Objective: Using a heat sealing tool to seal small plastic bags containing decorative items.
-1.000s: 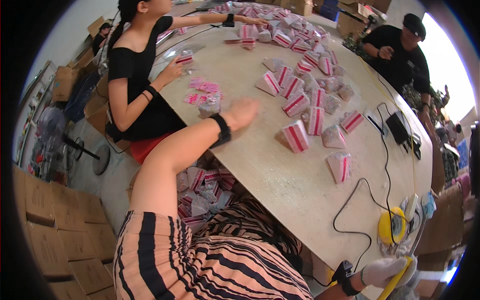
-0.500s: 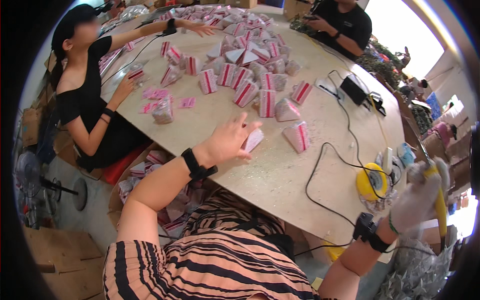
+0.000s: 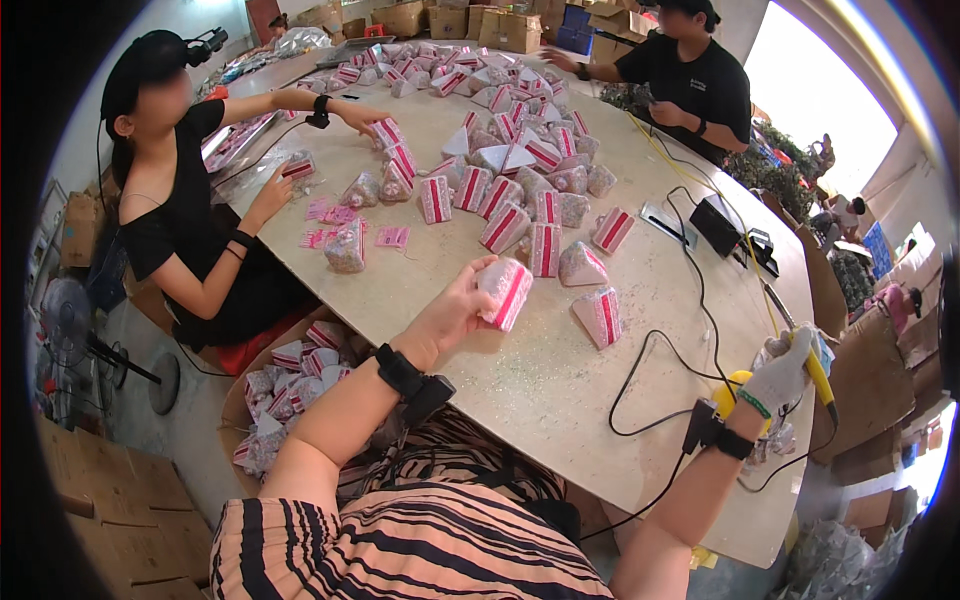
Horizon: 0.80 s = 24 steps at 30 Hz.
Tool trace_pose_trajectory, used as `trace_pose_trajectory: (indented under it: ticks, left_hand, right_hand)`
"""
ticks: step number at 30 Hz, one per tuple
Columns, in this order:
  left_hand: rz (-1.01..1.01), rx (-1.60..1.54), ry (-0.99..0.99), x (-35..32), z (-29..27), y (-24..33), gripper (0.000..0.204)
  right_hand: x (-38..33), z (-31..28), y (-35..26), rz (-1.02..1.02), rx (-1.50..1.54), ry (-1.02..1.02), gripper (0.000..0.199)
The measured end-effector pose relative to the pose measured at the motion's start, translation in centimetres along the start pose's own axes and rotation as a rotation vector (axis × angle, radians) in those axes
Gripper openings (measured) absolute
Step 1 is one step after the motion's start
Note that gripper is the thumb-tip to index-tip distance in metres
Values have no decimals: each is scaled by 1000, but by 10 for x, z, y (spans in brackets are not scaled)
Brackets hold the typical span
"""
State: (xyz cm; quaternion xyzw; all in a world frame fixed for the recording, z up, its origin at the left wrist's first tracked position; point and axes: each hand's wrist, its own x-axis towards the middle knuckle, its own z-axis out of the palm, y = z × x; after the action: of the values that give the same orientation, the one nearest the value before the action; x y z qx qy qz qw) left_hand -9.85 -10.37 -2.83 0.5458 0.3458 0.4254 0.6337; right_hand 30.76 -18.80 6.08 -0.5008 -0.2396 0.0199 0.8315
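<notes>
My left hand is closed around a cake-slice-shaped ornament, pale and glittery with a bright pink stripe, and lifts it over the near part of the table. On the right, my gloved right hand grips a yellow-handled soldering iron, its metal tip pointing up and to the left. Beyond my left hand, a single slice rests on the tabletop, with another lying behind it. Under the right hand, a yellow round object is partly hidden.
Many more slices heap toward the table's far end. Black cables loop across the right side. A co-worker at left handles slices; another person stands at far right. A box of slices sits below the left edge.
My left hand has closed on the slice it was reaching over and raised it. My right hand has moved inward with the soldering iron. The co-worker's outstretched hand now touches slices.
</notes>
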Motion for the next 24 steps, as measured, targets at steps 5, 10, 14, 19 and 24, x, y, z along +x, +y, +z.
trace_pose_trajectory:
  ticks: [5,10,14,19,24]
  left_hand:
    - [-37,-735,-125,17,9,0,56]
    - [-233,-897,-104,17,30,4,46]
    - [-307,-926,-139,12,24,-4,42]
    - [-287,-784,-12,20,33,-20,38]
    - [-376,-641,128,30,34,-29,31]
  right_hand:
    - [-87,42,-21,-6,26,-446,26]
    - [-154,64,-1,175,173,-637,28]
    - [-166,57,2,219,181,-676,18]
    - [-179,47,7,156,182,-657,20]
    - [-182,45,12,59,132,-706,17]
